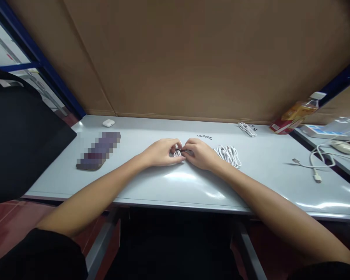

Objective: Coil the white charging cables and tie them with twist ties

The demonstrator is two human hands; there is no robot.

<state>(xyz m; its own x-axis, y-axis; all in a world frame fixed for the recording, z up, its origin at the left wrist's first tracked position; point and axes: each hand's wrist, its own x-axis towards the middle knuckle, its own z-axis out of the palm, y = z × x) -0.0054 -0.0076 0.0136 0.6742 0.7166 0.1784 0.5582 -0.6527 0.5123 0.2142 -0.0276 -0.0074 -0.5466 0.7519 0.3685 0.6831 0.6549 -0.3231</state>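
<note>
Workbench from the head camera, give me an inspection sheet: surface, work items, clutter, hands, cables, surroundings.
Surface: pale grey table, glossy, with light glare.
Work items: small white cable bundle pinched between both hands.
Clutter: white earbud case, pixelated flat object, tipped bottle.
Hands: left hand and right hand both closed on the bundle, resting on the table.
Cables: coiled white cables beside the right hand; another coil farther back; loose cable at right.
Surroundings: brown cardboard backing, blue frame.
</note>
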